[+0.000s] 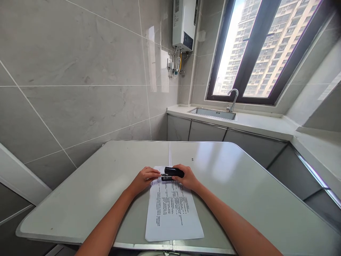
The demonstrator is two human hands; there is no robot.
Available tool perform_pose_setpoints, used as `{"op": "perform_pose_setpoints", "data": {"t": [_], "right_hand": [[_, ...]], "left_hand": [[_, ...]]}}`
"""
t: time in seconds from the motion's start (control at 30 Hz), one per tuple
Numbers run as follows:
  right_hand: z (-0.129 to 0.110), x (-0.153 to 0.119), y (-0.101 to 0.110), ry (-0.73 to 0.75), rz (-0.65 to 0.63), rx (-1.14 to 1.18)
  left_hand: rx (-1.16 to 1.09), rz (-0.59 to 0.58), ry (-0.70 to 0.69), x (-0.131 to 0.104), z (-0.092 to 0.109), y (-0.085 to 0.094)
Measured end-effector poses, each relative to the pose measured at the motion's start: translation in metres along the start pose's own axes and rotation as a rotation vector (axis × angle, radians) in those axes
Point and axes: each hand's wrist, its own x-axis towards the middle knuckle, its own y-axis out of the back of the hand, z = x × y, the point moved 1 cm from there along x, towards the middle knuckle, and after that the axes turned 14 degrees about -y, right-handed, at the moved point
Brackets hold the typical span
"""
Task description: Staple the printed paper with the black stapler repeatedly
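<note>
A black stapler (174, 172) lies across the far end of a printed sheet of paper (173, 213) on the pale table. My right hand (187, 177) is closed around the stapler's right part, fingers over the top and thumb below. At the stapler's left end, my left hand (147, 177) has its fingers together at the paper's upper left edge; the fingertips touch or nearly touch the stapler, and what they pinch is too small to make out. Whether there is more than one sheet cannot be told.
The pale folding table (128, 156) has a seam down its middle. Tiny dark bits (192, 159) lie beyond my right hand. Further back stand a counter with a sink (213, 113) and faucet (233, 99), a wall heater (183, 26) and a window.
</note>
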Motion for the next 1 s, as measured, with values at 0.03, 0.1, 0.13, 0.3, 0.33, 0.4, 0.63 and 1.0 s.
{"op": "perform_pose_setpoints", "data": {"t": [0.03,0.1,0.13,0.3,0.33,0.4,0.63,1.0], "right_hand": [[0.000,0.000,0.001,0.000,-0.013,0.018],[-0.001,-0.001,0.002,0.008,-0.033,0.047],[-0.002,-0.001,0.001,0.016,-0.041,0.057],[-0.009,-0.005,-0.006,0.061,-0.122,0.068],[-0.010,-0.005,-0.008,0.067,-0.133,0.067],[-0.013,-0.007,-0.011,0.085,-0.141,0.061],[-0.020,-0.007,-0.015,0.140,-0.143,-0.022],[0.036,0.004,0.100,-0.315,0.145,-0.182]], "left_hand": [[-0.020,0.003,0.003,0.000,0.001,0.001],[-0.069,0.028,0.026,0.002,0.004,0.000],[-0.099,0.041,0.039,0.003,0.006,-0.001],[-0.225,0.048,0.095,0.011,0.019,-0.007],[-0.226,0.058,0.121,0.012,0.020,-0.008],[-0.219,0.077,0.172,0.013,0.022,-0.009],[-0.195,0.034,0.174,0.015,0.021,-0.011],[0.076,-0.262,0.142,0.003,0.010,-0.027]]}}
